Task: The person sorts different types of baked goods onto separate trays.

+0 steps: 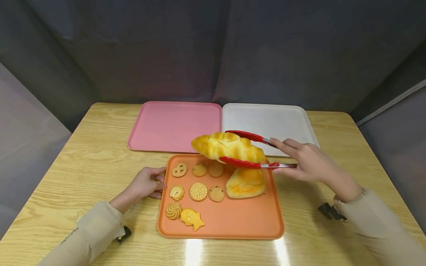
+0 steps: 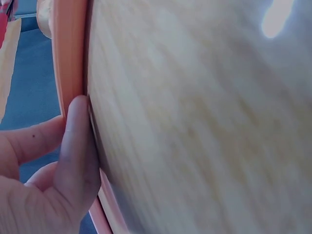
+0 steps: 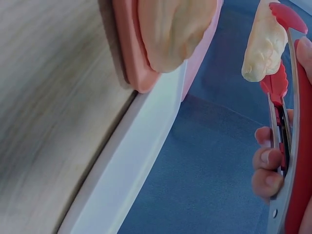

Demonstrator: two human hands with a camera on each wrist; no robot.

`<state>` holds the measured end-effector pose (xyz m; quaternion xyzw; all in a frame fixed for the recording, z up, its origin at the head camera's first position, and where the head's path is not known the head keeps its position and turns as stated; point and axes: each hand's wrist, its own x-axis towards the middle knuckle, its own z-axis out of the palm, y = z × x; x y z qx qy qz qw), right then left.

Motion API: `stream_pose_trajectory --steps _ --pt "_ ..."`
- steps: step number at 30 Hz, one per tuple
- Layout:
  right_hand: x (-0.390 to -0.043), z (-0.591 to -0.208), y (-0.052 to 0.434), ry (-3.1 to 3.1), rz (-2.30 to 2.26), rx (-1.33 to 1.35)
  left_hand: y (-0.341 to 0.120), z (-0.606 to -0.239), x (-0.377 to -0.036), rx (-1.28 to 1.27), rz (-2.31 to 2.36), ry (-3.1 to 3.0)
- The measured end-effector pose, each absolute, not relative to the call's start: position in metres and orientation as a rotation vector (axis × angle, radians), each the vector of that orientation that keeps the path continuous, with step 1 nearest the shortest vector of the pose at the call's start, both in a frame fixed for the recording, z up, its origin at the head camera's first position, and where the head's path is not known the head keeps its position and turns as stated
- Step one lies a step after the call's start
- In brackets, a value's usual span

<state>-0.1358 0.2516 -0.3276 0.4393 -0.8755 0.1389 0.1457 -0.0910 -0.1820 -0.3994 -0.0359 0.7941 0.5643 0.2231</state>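
Note:
My right hand (image 1: 307,162) grips a pair of red-tipped metal tongs (image 3: 298,161) by the handles. Between the red tips is a long braided bread loaf (image 1: 229,146), raised over the back edge of the orange tray (image 1: 239,225). A rounded golden bread roll (image 1: 245,183) lies on that tray, partly behind the tongs and loaf. My left hand (image 1: 148,183) holds the tray's left rim; in the left wrist view its fingertips pinch the rim (image 2: 72,63). Several cookies lie at the tray's left, among them a pretzel cookie (image 1: 179,170) and a fish-shaped cookie (image 1: 192,218).
Behind the orange tray, a pink tray (image 1: 179,125) and a white tray (image 1: 266,114) stand side by side on the wooden table (image 1: 86,162). Dark cloth (image 1: 149,48) hangs behind the table's back edge.

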Motion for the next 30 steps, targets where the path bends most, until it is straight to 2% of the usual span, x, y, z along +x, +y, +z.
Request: stream_pose_trajectory --steps 30 --pt "-0.199 -0.310 0.203 -2.720 0.280 1.179 -0.178 -0.397 -0.090 -0.120 1.549 2.216"
